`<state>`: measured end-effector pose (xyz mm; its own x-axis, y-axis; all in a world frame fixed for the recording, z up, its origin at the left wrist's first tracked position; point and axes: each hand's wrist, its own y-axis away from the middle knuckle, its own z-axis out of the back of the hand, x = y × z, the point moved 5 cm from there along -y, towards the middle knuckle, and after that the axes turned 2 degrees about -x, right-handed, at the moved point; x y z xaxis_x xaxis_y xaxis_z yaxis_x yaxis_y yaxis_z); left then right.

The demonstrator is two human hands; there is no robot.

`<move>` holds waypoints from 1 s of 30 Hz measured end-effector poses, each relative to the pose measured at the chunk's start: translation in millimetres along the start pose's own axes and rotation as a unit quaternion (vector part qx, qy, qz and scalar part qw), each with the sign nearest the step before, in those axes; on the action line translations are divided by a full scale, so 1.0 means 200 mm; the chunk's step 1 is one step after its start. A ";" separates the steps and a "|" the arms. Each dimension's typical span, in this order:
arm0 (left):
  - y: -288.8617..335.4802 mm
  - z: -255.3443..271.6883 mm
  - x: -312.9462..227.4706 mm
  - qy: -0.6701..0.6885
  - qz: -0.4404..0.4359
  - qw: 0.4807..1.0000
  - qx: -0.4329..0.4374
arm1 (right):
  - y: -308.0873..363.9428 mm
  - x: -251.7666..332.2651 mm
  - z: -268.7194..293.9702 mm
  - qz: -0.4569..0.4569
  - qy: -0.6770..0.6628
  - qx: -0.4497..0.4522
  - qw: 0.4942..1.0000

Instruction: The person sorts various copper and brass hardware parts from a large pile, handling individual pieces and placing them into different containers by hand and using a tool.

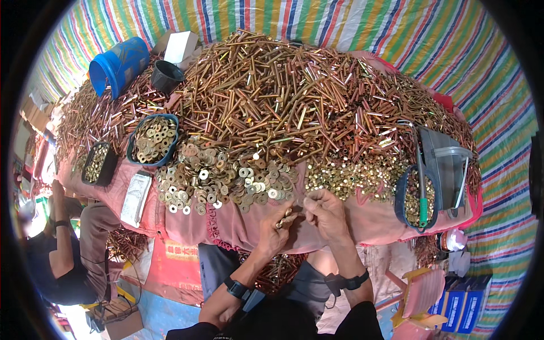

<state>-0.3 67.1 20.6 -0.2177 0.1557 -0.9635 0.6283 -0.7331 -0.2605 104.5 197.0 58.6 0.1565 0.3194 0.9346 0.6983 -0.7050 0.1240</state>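
My left hand [276, 228] is closed round a brass-coloured bolt [280, 225], whose end pokes out between the fingers. Close beside it, my right hand [324, 214] has thumb and fingers pinched together; whatever they hold is too small to make out. Both hands are above the near edge of a pink cloth [374, 218]. Flat round washers [226, 173] lie in a spread just beyond my left hand. A band of small gold-coloured nuts [351, 177] stretches out past my right hand. Behind both rises a big heap of long coppery bolts and sleeves [272, 90].
At left are a blue bucket [127, 62], a black pot [166, 76], a tub of washers [154, 139], a small black tray [101, 163] and a silvery block [136, 198]. Right: a tub of nuts [416, 198], a green-handled tool [423, 209], a grey scoop [445, 164]. Another person [62, 249] sits at left.
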 end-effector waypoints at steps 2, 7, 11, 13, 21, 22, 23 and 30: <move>0.01 0.00 0.04 0.003 0.032 0.999 0.024 | 0.03 0.03 -0.08 -0.006 -0.019 0.043 0.999; 0.01 0.00 0.09 0.026 0.014 0.999 0.023 | 0.06 0.06 -0.18 -0.022 0.090 0.034 0.995; 0.02 0.01 0.08 0.016 0.016 1.000 0.015 | 0.07 0.06 -0.19 -0.014 0.095 0.015 0.995; 0.02 0.02 0.05 -0.022 -0.007 1.000 0.003 | 0.05 0.06 -0.16 0.000 0.152 -0.010 0.988; 0.02 0.02 -0.04 -0.040 -0.050 0.997 -0.050 | -0.25 0.44 0.25 0.284 0.576 -0.234 0.730; 0.02 0.02 -0.04 -0.044 -0.032 0.997 -0.050 | -0.30 0.48 0.31 0.260 0.607 -0.261 0.704; 0.02 0.02 -0.04 -0.045 -0.040 0.997 -0.047 | -0.33 0.52 0.37 0.230 0.637 -0.290 0.676; 0.03 0.01 -0.06 -0.072 -0.078 0.993 -0.059 | -0.49 0.52 0.43 0.205 0.729 -0.173 0.630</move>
<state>3.5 60.0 30.1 -0.4173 0.1587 -0.8948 0.6603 -0.6236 -0.4186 111.9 353.8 116.0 -0.7100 -0.6769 0.1943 0.5735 -0.7159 -0.3982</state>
